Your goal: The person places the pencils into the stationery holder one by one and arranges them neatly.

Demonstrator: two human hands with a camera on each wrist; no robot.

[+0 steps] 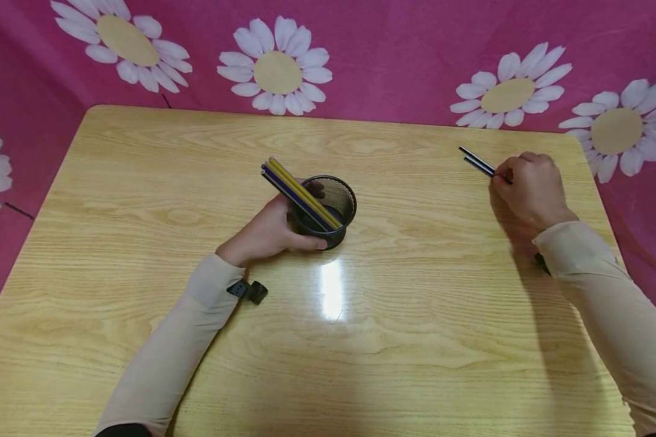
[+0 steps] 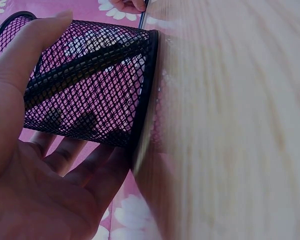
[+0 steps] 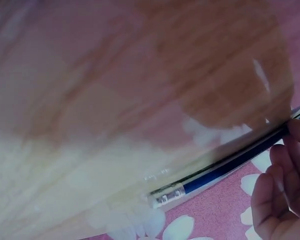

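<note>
A black mesh pencil cup (image 1: 336, 238) stands near the middle of the table, and my left hand (image 1: 270, 229) grips it from the left. The left wrist view has the thumb along one side of the mesh and the fingers (image 2: 95, 167) round the other. Several pencils (image 1: 300, 193), yellow and dark, lean leftward in the cup over its rim. Far to the right, my right hand (image 1: 533, 185) pinches two dark pencils (image 1: 478, 165) close to the tabletop. One is a blue pencil (image 3: 225, 167) with a metal band at its end.
The light wooden table (image 1: 415, 291) reaches a pink cloth (image 1: 382, 54) with white daisies along its back and sides. A small black device (image 1: 248, 291) sits at the left wrist. Light glares off the tabletop in front of the cup.
</note>
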